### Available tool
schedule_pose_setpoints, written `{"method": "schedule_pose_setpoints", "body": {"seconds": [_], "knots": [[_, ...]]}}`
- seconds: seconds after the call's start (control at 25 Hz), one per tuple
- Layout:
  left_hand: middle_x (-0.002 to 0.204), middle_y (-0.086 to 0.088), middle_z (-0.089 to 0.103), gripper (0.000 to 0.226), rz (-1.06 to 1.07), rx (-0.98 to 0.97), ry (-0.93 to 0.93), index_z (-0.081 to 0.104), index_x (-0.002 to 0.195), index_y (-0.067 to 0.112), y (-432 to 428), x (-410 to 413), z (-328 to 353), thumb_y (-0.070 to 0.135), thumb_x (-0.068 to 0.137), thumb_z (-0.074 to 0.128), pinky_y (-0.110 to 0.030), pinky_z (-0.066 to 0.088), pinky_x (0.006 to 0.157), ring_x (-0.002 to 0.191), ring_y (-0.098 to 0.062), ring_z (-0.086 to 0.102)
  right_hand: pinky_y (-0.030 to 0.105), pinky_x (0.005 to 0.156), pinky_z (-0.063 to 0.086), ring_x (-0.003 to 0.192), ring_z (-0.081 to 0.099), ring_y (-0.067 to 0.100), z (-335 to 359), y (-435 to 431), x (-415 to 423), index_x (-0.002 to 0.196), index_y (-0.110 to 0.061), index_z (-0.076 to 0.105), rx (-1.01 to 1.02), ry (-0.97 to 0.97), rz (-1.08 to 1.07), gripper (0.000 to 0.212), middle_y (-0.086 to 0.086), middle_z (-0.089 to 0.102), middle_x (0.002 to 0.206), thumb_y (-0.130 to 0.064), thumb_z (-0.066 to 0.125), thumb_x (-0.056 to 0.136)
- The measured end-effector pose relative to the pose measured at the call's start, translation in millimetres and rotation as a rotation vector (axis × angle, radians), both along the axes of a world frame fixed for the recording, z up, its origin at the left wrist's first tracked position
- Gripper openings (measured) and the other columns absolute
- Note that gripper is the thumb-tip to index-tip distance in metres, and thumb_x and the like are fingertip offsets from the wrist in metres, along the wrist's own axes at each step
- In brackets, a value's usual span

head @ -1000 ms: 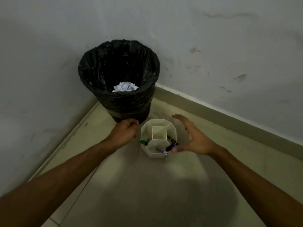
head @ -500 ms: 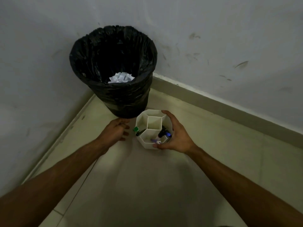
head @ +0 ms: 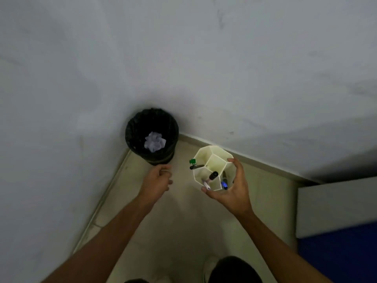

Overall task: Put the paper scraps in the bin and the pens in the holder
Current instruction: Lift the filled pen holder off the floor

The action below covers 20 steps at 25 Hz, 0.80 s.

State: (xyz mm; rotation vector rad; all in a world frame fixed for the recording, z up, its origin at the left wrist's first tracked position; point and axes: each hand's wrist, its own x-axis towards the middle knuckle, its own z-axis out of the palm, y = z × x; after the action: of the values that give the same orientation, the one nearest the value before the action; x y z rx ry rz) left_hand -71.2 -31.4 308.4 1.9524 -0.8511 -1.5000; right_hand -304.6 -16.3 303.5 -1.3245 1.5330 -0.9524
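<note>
A black-lined bin point(head: 134, 127) stands in the corner of the room with crumpled white paper scraps point(head: 155, 141) inside it. My right hand point(head: 234, 188) grips the white honeycomb pen holder point(head: 214, 156) from its right side and holds it above the floor. Several pens stand in its cells: a green-capped one point(head: 193, 161) at the left, a black-capped one point(head: 213, 175) in the front cell, and a blue-capped one point(head: 224, 184) by my palm. My left hand point(head: 158, 178) hovers left of the holder with loosely curled fingers and nothing in it.
Grey walls meet behind the bin, with a pale skirting point(head: 265, 164) along the right wall. A grey and blue surface point(head: 336, 221) juts in at the right edge. The floor is beige tile point(head: 183, 221). My knee point(head: 232, 268) shows at the bottom.
My right hand closed on the pen holder and lifted it off the floor. The view rose, so the bin looks smaller and farther. My left hand stayed beside the holder.
</note>
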Motion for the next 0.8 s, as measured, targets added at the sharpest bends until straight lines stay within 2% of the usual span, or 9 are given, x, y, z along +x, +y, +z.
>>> {"method": "schedule_pose_setpoints", "body": {"seconds": [0.12, 0.24, 0.4, 0.52, 0.64, 0.8], "knots": [[0.107, -0.007, 0.068, 0.018, -0.097, -0.061, 0.031, 0.062, 0.108, 0.023, 19.9, -35.2, 132.1, 0.018, 0.093, 0.053, -0.03, 0.053, 0.069, 0.082, -0.016, 0.068, 0.036, 0.082, 0.061, 0.12, 0.057, 0.017, 140.4, 28.3, -27.3, 0.139, -0.023, 0.037, 0.003, -0.02, -0.085, 0.109, 0.0, 0.047, 0.137, -0.015, 0.098, 0.05], [0.103, -0.005, 0.069, 0.016, -0.256, -0.119, 0.013, 0.065, 0.102, 0.031, 39.8, -72.9, 245.1, 0.024, 0.09, 0.057, -0.035, 0.056, 0.074, 0.086, -0.019, 0.07, 0.032, 0.085, 0.06, 0.122, 0.054, 0.009, 260.6, 65.6, -65.8, 0.139, -0.021, 0.034, -0.033, -0.018, -0.191, 0.11, -0.004, 0.045, 0.137, -0.016, 0.098, 0.05], [0.099, 0.002, 0.069, 0.014, -0.461, -0.216, 0.022, 0.066, 0.096, 0.035, 64.5, -140.8, 350.8, 0.033, 0.084, 0.058, -0.036, 0.056, 0.072, 0.085, -0.018, 0.07, 0.025, 0.084, 0.058, 0.119, 0.052, 0.001, 373.1, 133.2, -130.0, 0.135, -0.028, 0.036, -0.12, 0.079, -0.444, 0.107, -0.013, 0.047, 0.132, -0.037, 0.097, 0.048], [0.094, 0.002, 0.069, 0.014, -0.587, -0.299, 0.068, 0.066, 0.102, 0.026, 83.0, -208.1, 399.3, 0.027, 0.09, 0.059, -0.034, 0.054, 0.073, 0.081, -0.016, 0.069, 0.031, 0.088, 0.058, 0.123, 0.05, 0.007, 418.6, 184.7, -184.9, 0.136, -0.035, 0.034, -0.151, 0.158, -0.657, 0.111, -0.012, 0.045, 0.133, -0.054, 0.092, 0.044], [0.086, -0.001, 0.069, 0.013, -0.691, -0.352, 0.09, 0.064, 0.094, 0.027, 105.6, -281.0, 426.9, 0.016, 0.095, 0.057, -0.036, 0.054, 0.073, 0.078, -0.021, 0.067, 0.038, 0.089, 0.059, 0.124, 0.049, 0.015, 438.8, 240.0, -251.7, 0.132, -0.038, 0.033, -0.162, 0.206, -0.858, 0.105, -0.01, 0.045, 0.133, -0.051, 0.093, 0.046], [0.09, 0.0, 0.07, 0.017, -0.79, -0.377, 0.14, 0.064, 0.09, 0.03, 147.0, -376.5, 445.4, 0.014, 0.095, 0.058, -0.036, 0.056, 0.07, 0.082, -0.023, 0.068, 0.04, 0.091, 0.057, 0.122, 0.049, 0.016, 442.6, 308.7, -347.5, 0.132, -0.037, 0.031, -0.105, 0.26, -1.071, 0.106, -0.01, 0.045, 0.132, -0.055, 0.092, 0.047]]}}
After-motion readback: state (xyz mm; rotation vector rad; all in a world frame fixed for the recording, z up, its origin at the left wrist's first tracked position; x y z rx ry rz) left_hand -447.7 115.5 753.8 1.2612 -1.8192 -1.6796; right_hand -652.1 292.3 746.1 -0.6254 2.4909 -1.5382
